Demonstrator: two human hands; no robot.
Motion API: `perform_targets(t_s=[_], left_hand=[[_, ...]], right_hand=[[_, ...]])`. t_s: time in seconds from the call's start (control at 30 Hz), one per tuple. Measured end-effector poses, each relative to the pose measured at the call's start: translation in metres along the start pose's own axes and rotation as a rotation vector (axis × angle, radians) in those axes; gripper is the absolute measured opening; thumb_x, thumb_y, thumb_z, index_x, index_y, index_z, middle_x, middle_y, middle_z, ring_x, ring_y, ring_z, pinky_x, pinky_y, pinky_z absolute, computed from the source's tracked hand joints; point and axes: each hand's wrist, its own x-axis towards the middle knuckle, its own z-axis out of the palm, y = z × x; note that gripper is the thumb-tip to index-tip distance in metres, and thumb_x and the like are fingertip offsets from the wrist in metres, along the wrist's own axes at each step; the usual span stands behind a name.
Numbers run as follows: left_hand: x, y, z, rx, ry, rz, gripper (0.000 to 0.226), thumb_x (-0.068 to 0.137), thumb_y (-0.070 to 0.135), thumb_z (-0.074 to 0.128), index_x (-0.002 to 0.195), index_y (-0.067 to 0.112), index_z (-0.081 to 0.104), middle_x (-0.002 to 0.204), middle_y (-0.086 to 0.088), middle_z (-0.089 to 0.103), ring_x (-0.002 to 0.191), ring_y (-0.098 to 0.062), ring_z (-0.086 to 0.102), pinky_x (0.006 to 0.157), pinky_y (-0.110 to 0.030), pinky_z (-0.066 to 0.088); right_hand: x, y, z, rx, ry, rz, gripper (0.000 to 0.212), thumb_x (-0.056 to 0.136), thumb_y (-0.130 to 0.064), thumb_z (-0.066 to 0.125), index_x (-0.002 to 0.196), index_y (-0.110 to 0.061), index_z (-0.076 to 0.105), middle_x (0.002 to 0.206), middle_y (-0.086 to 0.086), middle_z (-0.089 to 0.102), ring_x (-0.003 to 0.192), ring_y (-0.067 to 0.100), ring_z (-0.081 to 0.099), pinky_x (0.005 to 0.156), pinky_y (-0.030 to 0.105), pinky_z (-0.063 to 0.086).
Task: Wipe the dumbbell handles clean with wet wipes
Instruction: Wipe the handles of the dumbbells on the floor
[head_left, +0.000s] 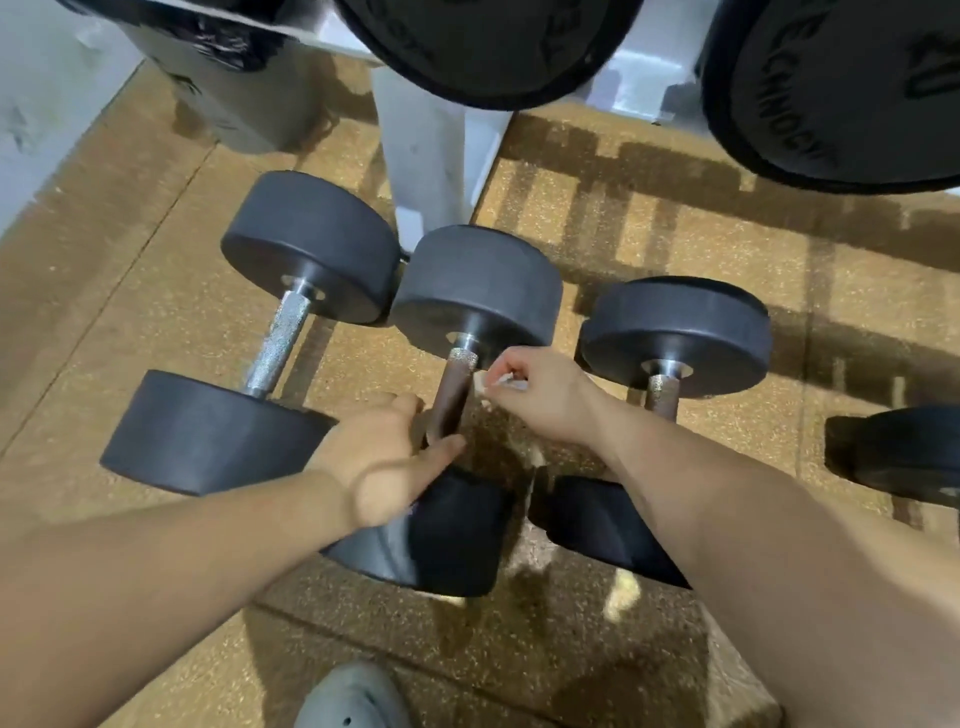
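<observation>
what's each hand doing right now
left hand: grips rusty brown metal handle of middle black dumbbell
right hand: pinches a crumpled white wet wipe

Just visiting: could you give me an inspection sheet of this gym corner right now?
Surface: speckled tan floor, shadowed.
Job's things: three dumbbells side by side; left handle shiny, middle handle dark brown, right handle brownish; white wipe.
Clutter: nothing seen.
Grips: left hand holds the middle handle's lower end; right hand pinches the wipe beside it.
Cables: nothing seen.
Surroundings: weight plates, white rack post, grey bin, grey shoe.
</observation>
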Motion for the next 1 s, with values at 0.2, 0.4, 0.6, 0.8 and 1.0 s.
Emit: perform_targets(t_s=[0.2,0.4,0.6,0.8,1.0], left_hand=[[0.002,0.004,-0.006,-0.043,-0.012,-0.001,0.067,0.087,0.069,0.055,0.134,0.022,0.053,0.130,-0.004,0.058,0.122,-0.029,0.054,0.099,-0.039,0.046],[0.003,0.010,-0.008,-0.073,-0.008,-0.042,0.060,0.079,0.064,0.059,0.131,0.034,0.055,0.125,0.004,0.062,0.115,-0.024,0.060,0.089,-0.035,0.052],[0.008,0.015,-0.015,0.020,-0.149,-0.135,0.088,0.068,0.080,0.032,0.134,0.025,0.052,0.123,-0.004,0.060,0.116,-0.030,0.056,0.099,-0.043,0.047],[-0.007,0.036,-0.013,-0.007,-0.016,-0.318,0.089,0.081,0.074,0.047,0.152,0.021,0.040,0.142,-0.007,0.051,0.132,-0.032,0.044,0.108,-0.046,0.043],[0.000,0.017,0.006,-0.100,0.062,-0.187,0.077,0.084,0.067,0.053,0.144,0.018,0.048,0.140,-0.007,0.052,0.130,-0.028,0.045,0.104,-0.040,0.043]], right_hand=[[-0.011,-0.011,0.003,-0.036,0.021,0.113,0.006,0.091,-0.025,0.067,0.088,-0.031,0.066,0.098,-0.010,0.068,0.094,0.010,0.062,0.087,0.032,0.051],[-0.004,-0.007,-0.001,-0.024,-0.021,0.161,0.006,0.092,-0.027,0.067,0.088,-0.032,0.067,0.086,-0.012,0.064,0.078,0.008,0.062,0.069,0.025,0.052],[0.006,-0.014,-0.029,-0.016,-0.086,0.054,0.009,0.094,-0.023,0.064,0.098,-0.018,0.071,0.086,-0.011,0.062,0.086,0.010,0.058,0.073,0.025,0.041],[0.010,-0.018,-0.022,-0.108,-0.244,0.147,0.031,0.102,-0.009,0.042,0.128,-0.004,0.056,0.136,0.018,0.052,0.122,0.031,0.053,0.099,0.035,0.045],[0.011,-0.014,0.011,-0.076,-0.102,0.114,0.022,0.099,-0.019,0.051,0.115,-0.012,0.065,0.118,0.007,0.065,0.109,0.022,0.060,0.086,0.027,0.044]])
